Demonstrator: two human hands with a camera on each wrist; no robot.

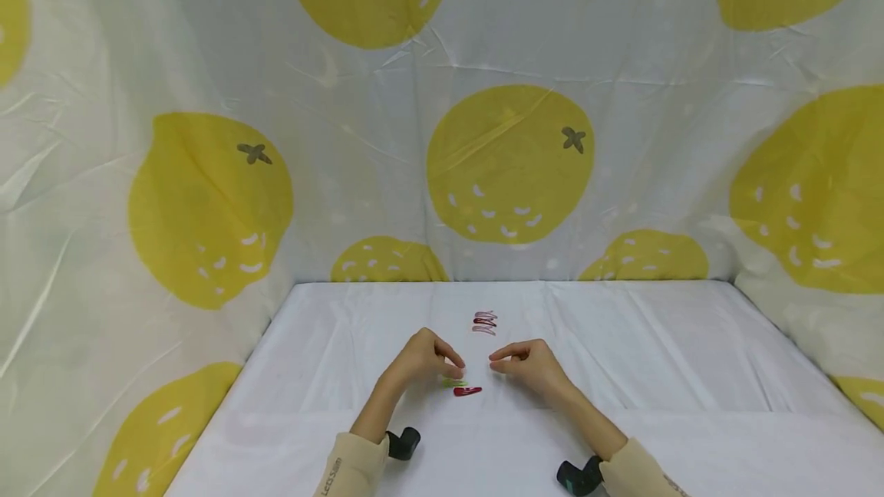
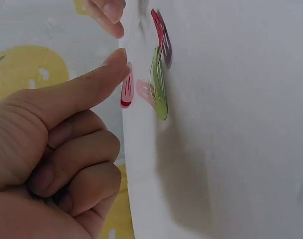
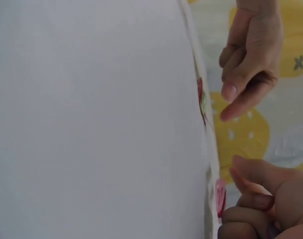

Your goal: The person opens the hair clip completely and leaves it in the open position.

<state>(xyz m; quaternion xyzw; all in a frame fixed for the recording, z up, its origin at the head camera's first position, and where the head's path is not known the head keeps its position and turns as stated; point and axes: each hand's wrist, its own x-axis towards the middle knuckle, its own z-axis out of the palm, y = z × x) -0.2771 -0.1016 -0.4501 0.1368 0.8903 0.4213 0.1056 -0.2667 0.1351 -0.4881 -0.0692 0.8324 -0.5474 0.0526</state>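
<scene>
My left hand point(image 1: 430, 355) hovers just over a green snap hair clip point(image 1: 454, 383), holding nothing. Its thumb and forefinger reach forward while its other fingers curl in toward the palm, as the left wrist view shows. A red snap hair clip point(image 1: 467, 391) lies beside the green one, on the near side. Facing the left hand across a small gap is my right hand point(image 1: 532, 364), also with nothing in its fingers. Beyond both hands, a short row has a pink clip point(image 1: 486, 314), a dark red clip point(image 1: 485, 321) and another pink clip point(image 1: 483, 330).
A white cloth covers the table point(image 1: 656, 351). Behind it and along both sides hangs a white curtain point(image 1: 359, 136) with large yellow lemons. Dark wrist cameras, one by the left sleeve point(image 1: 404, 443) and one by the right sleeve point(image 1: 578, 476), sit low over the table.
</scene>
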